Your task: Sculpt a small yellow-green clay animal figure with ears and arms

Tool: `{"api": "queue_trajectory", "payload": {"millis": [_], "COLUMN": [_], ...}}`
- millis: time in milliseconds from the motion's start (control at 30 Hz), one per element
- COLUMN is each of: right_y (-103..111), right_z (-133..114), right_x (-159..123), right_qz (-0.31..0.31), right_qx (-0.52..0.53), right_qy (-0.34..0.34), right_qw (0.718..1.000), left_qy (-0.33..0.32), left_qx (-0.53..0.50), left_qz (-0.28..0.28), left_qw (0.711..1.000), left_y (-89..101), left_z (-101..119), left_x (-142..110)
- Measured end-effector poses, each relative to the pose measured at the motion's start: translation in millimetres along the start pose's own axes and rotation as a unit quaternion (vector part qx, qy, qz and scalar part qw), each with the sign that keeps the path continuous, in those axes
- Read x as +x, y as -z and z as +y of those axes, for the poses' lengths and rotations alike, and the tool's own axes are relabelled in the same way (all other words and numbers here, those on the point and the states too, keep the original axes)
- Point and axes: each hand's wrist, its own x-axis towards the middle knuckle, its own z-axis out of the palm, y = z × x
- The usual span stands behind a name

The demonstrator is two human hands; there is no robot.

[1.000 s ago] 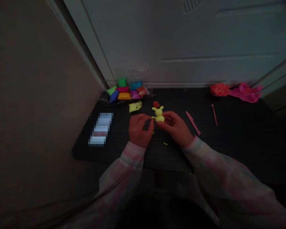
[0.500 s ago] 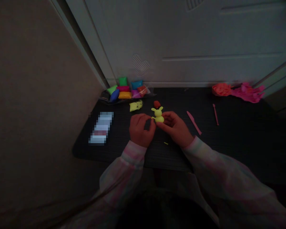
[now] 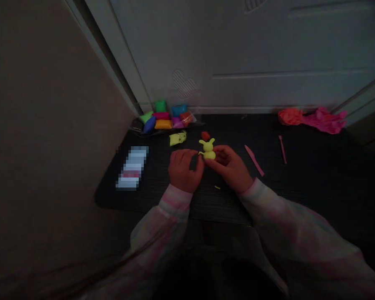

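Note:
A small yellow clay rabbit (image 3: 209, 150) with two long ears, a round head and a round body stands upright between my hands. My right hand (image 3: 233, 168) is closed around its right side, thumb in front of the lower body. Against the thin strand that sticks out from the rabbit's left side, my left hand (image 3: 185, 171) has thumb and index finger bent in a pinch. Just below lies a tiny yellow clay strip (image 3: 217, 187) on the dark table (image 3: 212, 208). Behind the rabbit is a red clay lump (image 3: 205, 136).
A clear bag with several coloured clay packs (image 3: 163, 124) lies at the back left, an opened yellow pack (image 3: 178, 138) before it. A blurred-out phone-like rectangle (image 3: 133, 167) is at left. Rightward are a pink knife (image 3: 254, 160), a pink stick tool (image 3: 282, 149) and crumpled pink items (image 3: 325, 121).
The rabbit has shifted very slightly to the right and up, and its side strand looks more bent. Both hands keep nearly the same place.

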Motion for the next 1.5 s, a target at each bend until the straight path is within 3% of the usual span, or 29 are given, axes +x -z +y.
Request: {"api": "queue_trajectory", "payload": {"millis": [700,967,1167,1500], "right_y": [1,5,9,10], "right_z": [0,-2,-5,-7], "right_x": [1,2,4,5], "right_qz": [-0.002,0.007,0.005,-0.009], "right_qx": [0.017,0.015,0.032,0.023], "right_qy": [-0.008,-0.015,-0.027,-0.031], "right_qw": [1.000,1.000,0.999,0.999], "left_qy": [-0.004,0.038,0.088,0.117], "left_qx": [-0.016,-0.107,-0.160,-0.178], "left_qz": [0.003,-0.035,-0.101,-0.112], "left_qw": [1.000,0.993,0.978,0.971], "left_y": [0.1,1.6,2.6,3.3], "left_z": [-1,-2,-5,-4], "left_x": [0,1,2,3]}}
